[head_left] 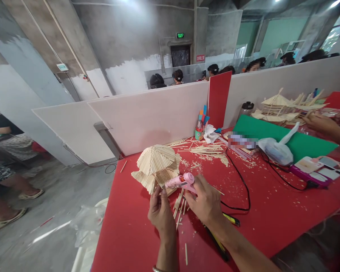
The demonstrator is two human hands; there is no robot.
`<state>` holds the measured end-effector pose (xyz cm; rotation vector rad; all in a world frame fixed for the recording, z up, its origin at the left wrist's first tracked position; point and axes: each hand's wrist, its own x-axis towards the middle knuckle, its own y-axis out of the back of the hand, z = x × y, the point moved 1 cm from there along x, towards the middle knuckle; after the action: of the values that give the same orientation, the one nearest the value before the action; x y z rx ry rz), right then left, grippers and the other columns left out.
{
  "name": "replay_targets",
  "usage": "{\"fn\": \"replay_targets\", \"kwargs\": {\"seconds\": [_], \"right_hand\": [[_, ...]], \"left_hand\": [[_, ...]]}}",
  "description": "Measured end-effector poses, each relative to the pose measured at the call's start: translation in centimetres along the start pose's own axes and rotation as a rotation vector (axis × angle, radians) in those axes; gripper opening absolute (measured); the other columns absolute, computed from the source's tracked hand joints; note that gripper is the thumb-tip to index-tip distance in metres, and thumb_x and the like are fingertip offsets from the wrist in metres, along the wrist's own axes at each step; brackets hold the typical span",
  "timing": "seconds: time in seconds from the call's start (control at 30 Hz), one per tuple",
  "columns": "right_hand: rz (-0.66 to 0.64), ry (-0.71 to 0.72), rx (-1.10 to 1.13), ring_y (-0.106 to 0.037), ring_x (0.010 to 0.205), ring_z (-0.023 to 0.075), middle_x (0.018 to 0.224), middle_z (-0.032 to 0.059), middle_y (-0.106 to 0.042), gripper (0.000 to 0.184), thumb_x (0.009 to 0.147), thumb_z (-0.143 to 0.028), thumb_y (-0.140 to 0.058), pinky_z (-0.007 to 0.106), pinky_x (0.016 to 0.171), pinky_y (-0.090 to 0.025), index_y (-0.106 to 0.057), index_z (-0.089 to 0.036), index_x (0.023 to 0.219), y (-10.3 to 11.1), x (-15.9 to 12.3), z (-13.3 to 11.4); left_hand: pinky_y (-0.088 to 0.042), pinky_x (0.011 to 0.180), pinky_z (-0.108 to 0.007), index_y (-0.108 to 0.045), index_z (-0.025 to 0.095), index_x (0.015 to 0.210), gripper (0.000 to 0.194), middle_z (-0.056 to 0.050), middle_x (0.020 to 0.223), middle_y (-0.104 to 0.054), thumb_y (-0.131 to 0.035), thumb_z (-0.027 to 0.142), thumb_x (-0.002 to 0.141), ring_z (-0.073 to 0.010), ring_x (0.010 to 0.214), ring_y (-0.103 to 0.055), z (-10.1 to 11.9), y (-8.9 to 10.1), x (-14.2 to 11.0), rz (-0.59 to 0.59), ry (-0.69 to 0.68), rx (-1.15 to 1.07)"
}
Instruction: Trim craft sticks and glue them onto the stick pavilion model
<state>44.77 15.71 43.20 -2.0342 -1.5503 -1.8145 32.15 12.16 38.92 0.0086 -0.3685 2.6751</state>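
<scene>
A pink hot glue gun [179, 182] is gripped in my right hand [205, 200], its nozzle pointing left at the fingertips of my left hand [161, 213]. Thumb and fingers of my left hand are pinched together just at the lower front edge of a model roof [155, 160] made of pale wooden sticks. What they pinch is too small and hidden to make out. The roof has a rounded upper tier over a wider, pointed lower tier. Several loose sticks [179, 207] lie on the red tabletop [130, 226] between my hands.
A yellow-and-black tool [231, 219] lies under my right forearm. A black cord [248, 189] curves across the table. More sticks [205, 149], a pen cup [198, 133], a plastic bag [277, 150] and a purple power strip [308, 176] stand beyond. Another person's hand [319, 121] works at right.
</scene>
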Motion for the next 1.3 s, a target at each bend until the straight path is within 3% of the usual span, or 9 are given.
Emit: {"fn": "replay_targets", "kwargs": {"seconds": [0.2,0.37,0.5,0.73,1.1,1.3], "right_hand": [[0.005,-0.027,-0.006,-0.056,0.064,0.0157,0.079,0.0027,-0.062,0.014,0.08,-0.016,-0.054,0.027,0.056,-0.034,-0.063,-0.02,0.09,-0.2,-0.1,-0.1],[-0.004,-0.015,0.001,-0.056,0.063,0.0154,0.078,0.0021,-0.061,0.014,0.079,-0.016,-0.055,0.027,0.056,-0.034,-0.063,-0.019,0.09,-0.2,-0.1,-0.1],[0.013,-0.016,0.009,-0.057,0.064,0.0159,0.078,0.0019,-0.061,0.016,0.078,-0.015,-0.053,0.027,0.056,-0.035,-0.063,-0.02,0.09,-0.3,0.2,-0.2],[0.015,-0.021,0.011,-0.056,0.063,0.0161,0.076,0.0022,-0.06,0.016,0.081,-0.018,-0.052,0.027,0.054,-0.033,-0.064,-0.02,0.092,-0.5,0.9,-0.8],[-0.009,-0.013,-0.024,-0.055,0.063,0.0164,0.077,0.0027,-0.06,0.015,0.078,-0.015,-0.051,0.028,0.055,-0.034,-0.061,-0.02,0.087,-0.1,-0.6,0.3],[0.008,-0.006,-0.039,-0.055,0.063,0.0159,0.077,0.0027,-0.059,0.012,0.077,-0.017,-0.054,0.027,0.055,-0.034,-0.061,-0.019,0.086,-0.4,-0.5,0.2]], "left_hand": [[-0.058,0.073,-0.035,-0.077,0.019,0.099,0.035,-0.006,0.082,-0.073,-0.078,0.042,0.072,-0.0226,0.082,-0.069,0.2,0.0,-0.3,0.01,0.047,-0.019],[-0.052,0.055,-0.028,-0.076,0.016,0.094,0.038,-0.004,0.076,-0.07,-0.08,0.044,0.069,-0.0139,0.059,-0.06,0.5,0.0,-0.4,0.039,0.075,-0.028],[-0.048,0.052,-0.025,-0.074,0.015,0.092,0.036,-0.003,0.075,-0.069,-0.081,0.042,0.069,-0.0103,0.054,-0.054,0.7,-0.1,-0.4,0.03,0.077,-0.04],[-0.046,0.052,-0.025,-0.073,0.016,0.092,0.038,-0.001,0.074,-0.068,-0.08,0.044,0.068,-0.0104,0.054,-0.053,0.5,0.0,-0.3,0.039,0.08,-0.05],[-0.045,0.049,-0.025,-0.073,0.015,0.093,0.039,0.003,0.058,-0.059,-0.077,0.047,0.07,-0.0116,0.051,-0.051,0.8,0.0,-0.4,0.033,0.074,-0.031],[-0.048,0.052,-0.026,-0.074,0.016,0.095,0.041,0.0,0.07,-0.066,-0.079,0.047,0.069,-0.012,0.055,-0.054,0.4,0.1,-0.3,0.019,0.078,-0.042]]}}
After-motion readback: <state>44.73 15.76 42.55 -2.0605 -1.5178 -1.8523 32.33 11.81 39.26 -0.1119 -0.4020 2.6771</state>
